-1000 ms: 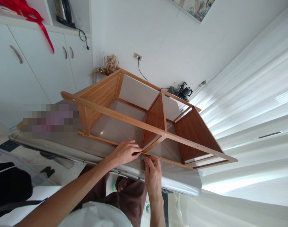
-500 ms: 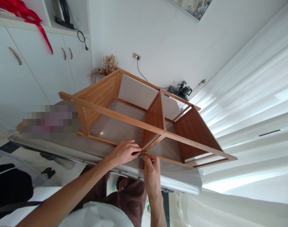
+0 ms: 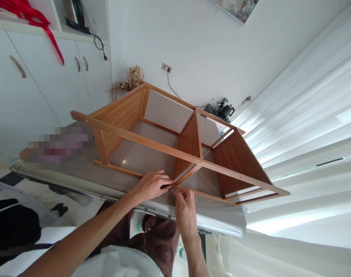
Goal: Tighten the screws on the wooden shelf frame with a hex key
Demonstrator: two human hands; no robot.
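Observation:
A wooden shelf unit [image 3: 146,143] lies on its side on the table, with a middle shelf panel [image 3: 189,138] between its long rails. My left hand [image 3: 152,185] is closed on the lower rail [image 3: 208,193], its fingertips at the joint with the middle crosspiece [image 3: 188,174]. Just right of it, my right hand [image 3: 185,206] pinches thumb and fingers together at the outer side of the same joint. A small shiny bit shows by these fingertips; it is too small to name.
The grey table [image 3: 218,216] has a rounded metal front edge close to my body. Blurred-out items [image 3: 62,148] lie at its left end. Dried plants [image 3: 132,79] and a black appliance [image 3: 221,110] stand behind the unit. White curtains [image 3: 308,154] hang at the right.
My right hand's fingers have shifted slightly at the joint, and its wrist and forearm have swung a little to the right. My left hand and the shelf unit stay put.

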